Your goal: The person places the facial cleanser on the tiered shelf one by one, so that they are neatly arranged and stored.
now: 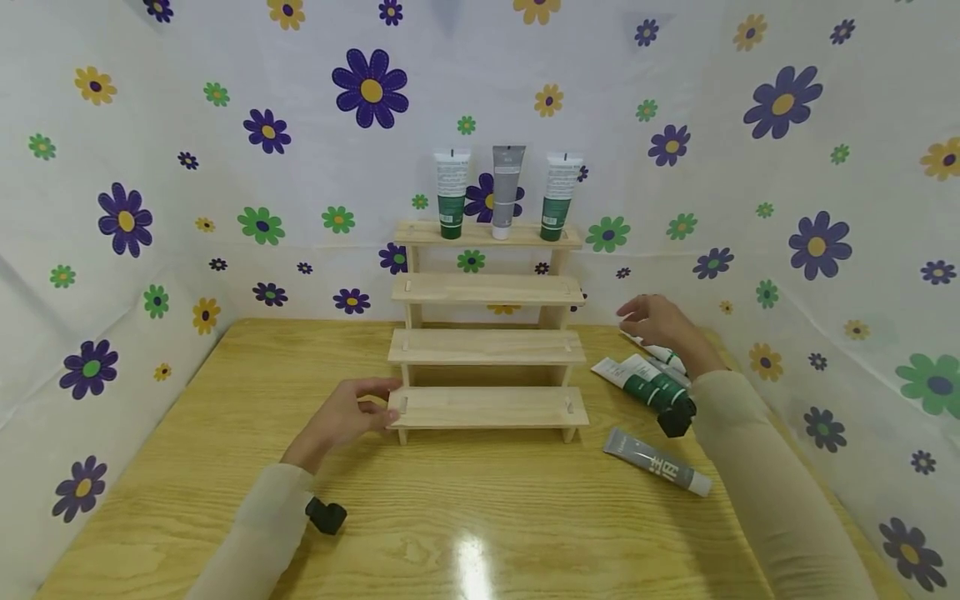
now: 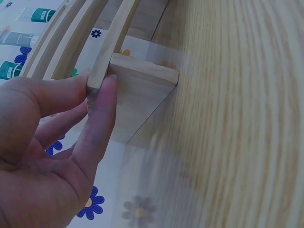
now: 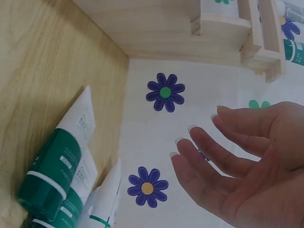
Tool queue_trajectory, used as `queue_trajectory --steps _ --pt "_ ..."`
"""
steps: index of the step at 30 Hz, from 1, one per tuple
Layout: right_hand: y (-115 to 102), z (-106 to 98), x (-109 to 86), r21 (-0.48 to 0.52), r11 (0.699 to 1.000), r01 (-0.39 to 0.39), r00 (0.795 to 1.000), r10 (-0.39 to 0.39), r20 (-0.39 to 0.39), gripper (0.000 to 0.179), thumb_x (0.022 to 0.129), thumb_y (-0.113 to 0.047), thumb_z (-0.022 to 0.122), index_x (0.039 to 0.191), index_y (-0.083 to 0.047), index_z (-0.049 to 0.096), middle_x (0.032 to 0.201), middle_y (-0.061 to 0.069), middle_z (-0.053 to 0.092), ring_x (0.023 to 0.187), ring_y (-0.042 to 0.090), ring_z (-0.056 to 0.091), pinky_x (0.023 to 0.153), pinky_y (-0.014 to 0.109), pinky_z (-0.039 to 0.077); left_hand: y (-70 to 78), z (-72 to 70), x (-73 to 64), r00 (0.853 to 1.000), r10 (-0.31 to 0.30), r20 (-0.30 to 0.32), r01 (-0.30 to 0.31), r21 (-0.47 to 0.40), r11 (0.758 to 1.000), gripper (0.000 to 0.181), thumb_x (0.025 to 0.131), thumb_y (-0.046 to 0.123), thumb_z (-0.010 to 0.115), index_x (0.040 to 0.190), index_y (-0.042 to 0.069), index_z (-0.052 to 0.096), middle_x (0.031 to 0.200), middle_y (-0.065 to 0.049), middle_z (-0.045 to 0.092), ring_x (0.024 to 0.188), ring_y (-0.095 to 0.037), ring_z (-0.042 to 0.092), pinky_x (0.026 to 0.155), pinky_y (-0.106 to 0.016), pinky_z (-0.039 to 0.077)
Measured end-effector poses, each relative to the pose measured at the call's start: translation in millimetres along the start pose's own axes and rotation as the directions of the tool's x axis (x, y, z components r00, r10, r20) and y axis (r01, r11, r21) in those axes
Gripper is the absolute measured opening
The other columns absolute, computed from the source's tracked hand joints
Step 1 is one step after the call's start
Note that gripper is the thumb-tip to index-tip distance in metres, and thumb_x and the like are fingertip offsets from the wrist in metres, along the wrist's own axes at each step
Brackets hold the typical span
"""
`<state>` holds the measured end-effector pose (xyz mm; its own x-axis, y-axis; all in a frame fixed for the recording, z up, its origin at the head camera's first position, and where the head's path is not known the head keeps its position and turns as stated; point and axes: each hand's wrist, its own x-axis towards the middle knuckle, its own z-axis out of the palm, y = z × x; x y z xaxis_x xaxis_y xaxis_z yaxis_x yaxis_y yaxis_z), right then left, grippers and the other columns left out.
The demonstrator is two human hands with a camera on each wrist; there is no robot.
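1. On the table (image 1: pixel 420 517), our wooden rack (image 1: pixel 487 287) looks stiff; our left grip (image 1: pixel 348 415) pinches its lowest step (image 1: pixel 487 407).
2. Right of it, green-and-white tubes (image 1: pixel 640 387) seem soft, slippery; our right grip (image 1: pixel 660 325) hovers loose-fingered, empty.
3. The nearer grey tube (image 1: pixel 654 461) likely squeezes; we'd hold mid-body.

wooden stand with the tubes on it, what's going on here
A person's left hand pinches the left end of the bottom step of the wooden stand. Their right hand holds nothing, its fingers apart, near several loose tubes lying on the table right of the stand. Three tubes stand upright on the top step: a grey tube between two green-and-white ones. Another grey tube lies on the table, closer to the person.
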<state>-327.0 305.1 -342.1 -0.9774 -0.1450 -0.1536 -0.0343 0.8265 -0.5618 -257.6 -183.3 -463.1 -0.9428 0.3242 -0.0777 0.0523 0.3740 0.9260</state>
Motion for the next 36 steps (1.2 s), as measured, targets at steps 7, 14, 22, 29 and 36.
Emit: queue_trajectory --steps 7,14,22,29,36 --pt "12 6 -4.8 -0.047 0.999 0.007 0.997 -0.003 0.080 0.038 0.103 -0.009 0.057 0.135 0.012 0.055 0.135 0.038 0.058 0.114 0.046 0.065 0.090 0.049 0.063 -2.2 0.2 -1.6 1.000 -0.002 -0.003 0.002 -0.001 1.000 0.054 0.096 0.003 0.071 0.147 0.003 0.055 0.145 -0.025 0.054 0.094 -0.018 0.070 0.084 -0.037 0.065" --pt "32 16 -2.5 -0.113 0.994 0.003 0.991 0.012 0.130 0.039 0.098 -0.006 0.065 0.130 0.014 0.058 0.128 0.038 0.063 0.109 0.045 0.068 0.083 0.049 0.064 -1.9 1.9 -2.7 1.000 0.000 0.002 0.000 -0.020 1.000 0.054 0.096 0.001 0.070 0.147 0.000 0.054 0.144 -0.027 0.053 0.095 -0.018 0.071 0.083 -0.037 0.065" --pt "49 27 4.0 -0.175 0.983 -0.057 0.985 0.084 0.153 0.039 0.094 -0.007 0.071 0.126 0.012 0.062 0.122 0.033 0.068 0.101 0.037 0.070 0.083 0.045 0.064 -1.2 3.2 -4.4 1.000 -0.017 -0.007 0.017 -0.021 1.000 0.054 0.096 0.000 0.069 0.148 0.001 0.054 0.141 -0.026 0.054 0.097 -0.018 0.071 0.084 -0.035 0.065" --pt "55 29 5.3 -0.206 0.977 -0.048 0.983 0.082 0.163 0.035 0.092 -0.005 0.072 0.122 0.011 0.065 0.116 0.030 0.071 0.093 0.031 0.070 0.073 0.037 0.062 -1.8 3.2 -4.4 1.000 0.006 0.009 -0.006 -0.031 0.999 0.054 0.097 0.002 0.069 0.148 -0.001 0.052 0.138 -0.028 0.054 0.095 -0.015 0.072 0.083 -0.035 0.065" --pt "62 31 7.8 -0.233 0.971 -0.046 0.986 0.082 0.147 0.031 0.087 -0.003 0.076 0.115 0.007 0.070 0.114 0.028 0.072 0.094 0.030 0.069 0.071 0.035 0.061 -1.4 3.2 -3.6 1.000 -0.016 0.004 0.016 -0.047 0.999 0.054 0.097 0.003 0.069 0.148 0.003 0.054 0.135 -0.025 0.056 0.096 -0.016 0.072 0.083 -0.035 0.065"
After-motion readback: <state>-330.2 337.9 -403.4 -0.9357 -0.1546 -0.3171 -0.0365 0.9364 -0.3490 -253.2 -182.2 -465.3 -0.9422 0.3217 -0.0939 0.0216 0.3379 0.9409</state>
